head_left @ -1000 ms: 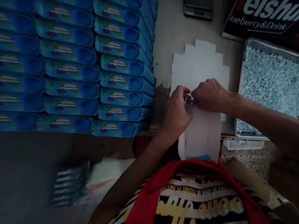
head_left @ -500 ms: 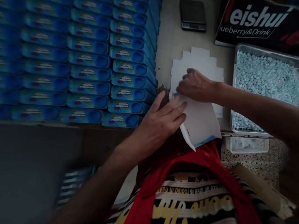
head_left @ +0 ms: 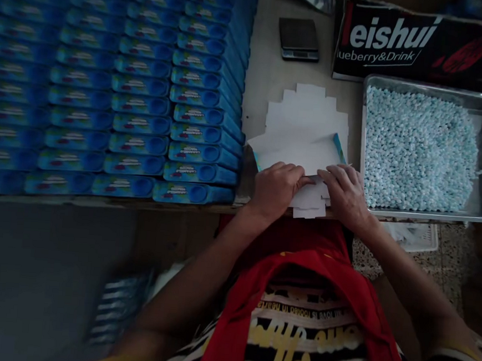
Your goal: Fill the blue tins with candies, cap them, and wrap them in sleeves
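My left hand [head_left: 277, 188] and my right hand [head_left: 345, 195] meet at the near edge of a white cardboard sheet [head_left: 301, 152], with fingers curled and thumbs almost touching. Both grip this edge. The sheet's side flaps stand partly raised, showing blue printed outer faces. Beneath and beyond it lies flat white cardboard [head_left: 307, 110] with stepped edges. More stepped white cardboard [head_left: 309, 201] shows below my hands at the table's front edge. The fingertips are partly hidden behind the board.
Rows of blue boxes [head_left: 197, 152] fill the left of the table [head_left: 260, 73]. A small scale [head_left: 298, 36] lies at the back. On the right, a metal tray [head_left: 426, 215] holds pale blue pellets, with a black carton [head_left: 393, 45] behind it.
My right hand has moved down and right, away from the middle of the cardboard. My left hand has closed on its near edge. The sheet has turned, and its side flaps are now raised.
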The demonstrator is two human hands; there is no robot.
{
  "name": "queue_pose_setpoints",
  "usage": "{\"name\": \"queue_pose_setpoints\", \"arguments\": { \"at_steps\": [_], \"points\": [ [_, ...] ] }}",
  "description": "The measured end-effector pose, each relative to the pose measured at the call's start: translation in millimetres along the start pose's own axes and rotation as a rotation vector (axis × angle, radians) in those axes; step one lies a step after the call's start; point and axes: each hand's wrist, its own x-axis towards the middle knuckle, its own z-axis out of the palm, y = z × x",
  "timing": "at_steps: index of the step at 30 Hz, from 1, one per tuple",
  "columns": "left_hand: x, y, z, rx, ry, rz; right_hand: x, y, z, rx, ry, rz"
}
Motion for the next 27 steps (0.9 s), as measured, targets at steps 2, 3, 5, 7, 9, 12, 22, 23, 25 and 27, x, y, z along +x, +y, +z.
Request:
{"name": "queue_pose_setpoints", "arguments": {
  "at_steps": [2,3,5,7,9,12,22,23,25,27],
  "points": [
    [11,-12,-5.6,-0.055,-0.054,-0.019,-6,0,16,0.043,0.013,0.044],
    [18,-19,-7.6,-0.105,-0.090,-0.034,-3,-1,20,0.060,0.009,0.079],
    [31,-32,-8.2,-0.225,-0.194,-0.066,8,-3,22,0.081,-0.036,0.135],
    [38,-39,-4.7,-0.306,-0.272,-0.104,16,-5,21,0.094,-0.147,0.150],
    [35,-38,1.2,-0.296,-0.200,-0.147,19,-7,21,0.105,-0.265,0.128],
    [10,-27,13.1,-0.142,0.083,-0.120,17,-8,24,0.077,-0.358,0.124],
    [-23,-12,35.7,0.183,0.010,0.043,32,-13,20,-0.063,-0.453,0.099],
    [-19,-14,32.3,0.196,-0.012,0.048,35,-13,20,-0.082,-0.463,0.087],
    [-12,-19,26.5,0.208,-0.032,0.058,43,-12,21,-0.102,-0.482,0.079],
    [-8,-25,23.4,0.210,-0.048,0.077,48,-14,25,-0.096,-0.514,0.090]
  ]
}}
